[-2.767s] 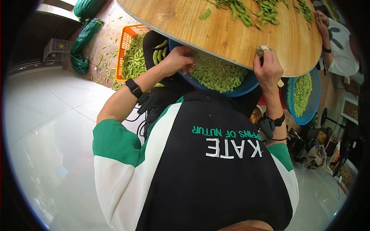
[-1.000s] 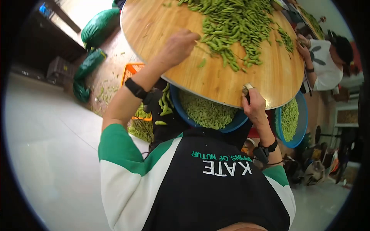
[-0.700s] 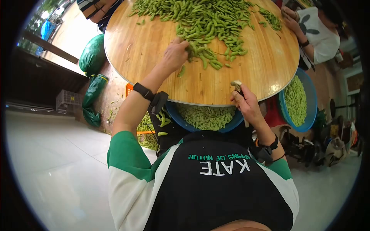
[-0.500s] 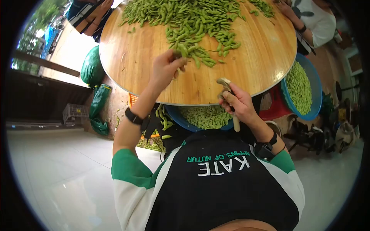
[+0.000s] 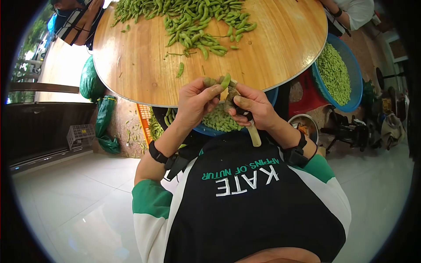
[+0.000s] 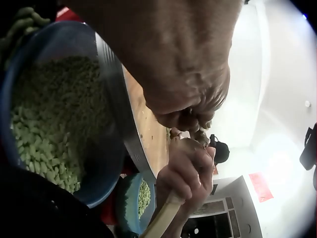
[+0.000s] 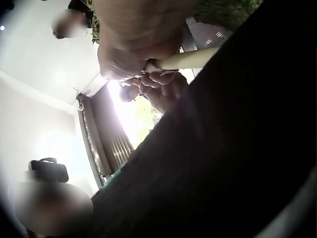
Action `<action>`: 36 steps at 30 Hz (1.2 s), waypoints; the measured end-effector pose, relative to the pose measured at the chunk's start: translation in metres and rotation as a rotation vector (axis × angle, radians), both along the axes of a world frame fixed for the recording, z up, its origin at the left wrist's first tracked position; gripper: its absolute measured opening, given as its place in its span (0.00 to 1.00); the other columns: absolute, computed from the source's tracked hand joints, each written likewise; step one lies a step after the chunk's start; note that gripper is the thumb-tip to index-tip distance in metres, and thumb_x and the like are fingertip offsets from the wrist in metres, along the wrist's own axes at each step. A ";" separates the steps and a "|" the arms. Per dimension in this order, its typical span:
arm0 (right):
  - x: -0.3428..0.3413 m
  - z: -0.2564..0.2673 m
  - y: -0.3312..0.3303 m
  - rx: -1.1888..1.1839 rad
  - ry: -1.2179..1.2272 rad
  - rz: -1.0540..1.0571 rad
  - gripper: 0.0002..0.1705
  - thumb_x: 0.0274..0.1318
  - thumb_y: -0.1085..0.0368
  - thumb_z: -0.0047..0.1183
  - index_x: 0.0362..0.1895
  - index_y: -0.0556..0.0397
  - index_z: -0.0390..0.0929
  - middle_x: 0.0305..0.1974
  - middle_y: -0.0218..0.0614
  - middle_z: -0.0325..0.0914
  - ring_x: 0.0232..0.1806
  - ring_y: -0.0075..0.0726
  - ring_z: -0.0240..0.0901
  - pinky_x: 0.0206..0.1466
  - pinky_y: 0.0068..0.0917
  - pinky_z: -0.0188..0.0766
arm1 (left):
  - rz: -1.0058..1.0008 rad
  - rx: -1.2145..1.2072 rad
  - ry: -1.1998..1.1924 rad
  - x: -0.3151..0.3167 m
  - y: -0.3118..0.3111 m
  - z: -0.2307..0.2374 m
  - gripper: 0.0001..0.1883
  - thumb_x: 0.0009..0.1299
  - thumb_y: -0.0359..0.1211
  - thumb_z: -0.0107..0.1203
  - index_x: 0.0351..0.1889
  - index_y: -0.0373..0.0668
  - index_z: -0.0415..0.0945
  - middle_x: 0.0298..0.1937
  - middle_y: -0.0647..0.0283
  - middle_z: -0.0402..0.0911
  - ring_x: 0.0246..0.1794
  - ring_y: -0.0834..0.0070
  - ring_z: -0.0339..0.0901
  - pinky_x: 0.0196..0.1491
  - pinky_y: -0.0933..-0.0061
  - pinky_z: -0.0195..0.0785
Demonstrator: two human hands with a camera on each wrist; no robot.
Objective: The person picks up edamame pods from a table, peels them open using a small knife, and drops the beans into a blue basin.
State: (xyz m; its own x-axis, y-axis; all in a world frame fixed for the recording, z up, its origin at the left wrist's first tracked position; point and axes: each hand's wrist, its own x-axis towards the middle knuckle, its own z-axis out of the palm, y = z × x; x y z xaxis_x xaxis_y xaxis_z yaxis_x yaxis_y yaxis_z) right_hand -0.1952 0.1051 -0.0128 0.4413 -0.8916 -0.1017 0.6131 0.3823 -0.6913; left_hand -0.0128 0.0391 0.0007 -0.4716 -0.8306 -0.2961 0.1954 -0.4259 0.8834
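Over the near table edge, my left hand (image 5: 197, 103) pinches a green soybean pod (image 5: 225, 82) between thumb and index finger. Right beside it, my right hand (image 5: 258, 108) grips a tool by its pale handle (image 5: 255, 136), which sticks out below the fist; its working end is hidden among the fingers. The left wrist view shows the right hand's curled fingers and the handle (image 6: 163, 218) from the side. Dark coverings or stains show on some fingertips. Below the hands, shelled beans (image 5: 219, 120) fill part of a blue basin (image 6: 106, 181).
A heap of soybean pods (image 5: 197, 22) lies on the round wooden table (image 5: 280, 57). Another blue basin (image 5: 355, 92) of beans stands at right, an orange crate (image 5: 144, 118) at left. Green sacks (image 5: 105, 120) lie farther left. Two other people sit round the table.
My left hand has gone from under the table edge to the pod heap, then come back with a pod to the right hand. The right hand has lifted off the table edge with its tool.
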 end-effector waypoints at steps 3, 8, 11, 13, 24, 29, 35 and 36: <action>0.000 -0.001 0.001 0.004 -0.049 -0.018 0.25 0.67 0.62 0.40 0.66 0.55 0.58 0.30 0.33 0.70 0.19 0.19 0.56 0.17 0.15 0.54 | -0.035 -0.018 0.020 0.000 -0.002 -0.009 0.05 0.67 0.29 0.58 0.38 0.39 0.77 0.22 0.71 0.76 0.15 0.90 0.67 0.17 0.89 0.53; 0.002 -0.001 0.000 0.014 0.020 -0.092 0.22 0.66 0.64 0.43 0.63 0.54 0.63 0.28 0.33 0.69 0.16 0.19 0.54 0.16 0.14 0.53 | -0.001 -0.140 0.100 -0.002 0.000 -0.018 0.03 0.67 0.28 0.58 0.34 0.39 0.75 0.23 0.68 0.78 0.15 0.88 0.67 0.17 0.88 0.55; 0.006 0.002 0.000 0.058 -0.049 -0.152 0.22 0.65 0.65 0.43 0.62 0.54 0.64 0.27 0.33 0.69 0.15 0.18 0.53 0.15 0.14 0.52 | 0.049 -0.077 0.153 -0.008 -0.001 -0.017 0.04 0.68 0.29 0.56 0.33 0.40 0.74 0.23 0.66 0.77 0.13 0.85 0.67 0.15 0.86 0.55; 0.004 0.005 -0.003 0.063 -0.127 -0.116 0.18 0.65 0.66 0.44 0.57 0.55 0.67 0.27 0.31 0.69 0.15 0.18 0.54 0.14 0.14 0.52 | -0.017 0.051 0.249 -0.009 -0.002 -0.008 0.04 0.69 0.30 0.55 0.35 0.40 0.74 0.23 0.66 0.77 0.13 0.84 0.67 0.14 0.85 0.54; -0.012 0.001 -0.007 0.152 -0.104 -0.087 0.14 0.65 0.64 0.44 0.53 0.55 0.70 0.26 0.31 0.69 0.15 0.16 0.53 0.13 0.13 0.51 | -0.175 -0.152 0.116 -0.005 -0.008 -0.014 0.09 0.69 0.27 0.53 0.47 0.39 0.73 0.29 0.64 0.77 0.22 0.79 0.73 0.25 0.79 0.69; -0.013 -0.019 -0.013 0.394 -0.662 0.140 0.15 0.67 0.60 0.43 0.54 0.50 0.66 0.28 0.28 0.66 0.16 0.15 0.51 0.14 0.10 0.50 | -0.162 -0.821 -0.116 0.007 -0.015 -0.014 0.18 0.59 0.16 0.57 0.49 0.32 0.75 0.46 0.60 0.75 0.42 0.77 0.73 0.42 0.77 0.68; -0.008 -0.007 -0.009 0.300 -0.325 0.080 0.16 0.67 0.59 0.42 0.54 0.52 0.67 0.28 0.30 0.67 0.16 0.15 0.52 0.14 0.11 0.50 | -0.084 -0.913 -0.185 0.001 -0.017 -0.009 0.11 0.62 0.20 0.57 0.42 0.35 0.77 0.41 0.66 0.75 0.37 0.82 0.71 0.35 0.82 0.65; -0.006 -0.004 -0.006 0.204 -0.012 -0.034 0.16 0.67 0.59 0.43 0.54 0.52 0.67 0.28 0.30 0.68 0.16 0.15 0.53 0.14 0.12 0.50 | -0.086 -0.914 -0.185 -0.004 -0.012 -0.006 0.11 0.62 0.20 0.57 0.42 0.35 0.77 0.41 0.66 0.75 0.37 0.82 0.71 0.35 0.82 0.65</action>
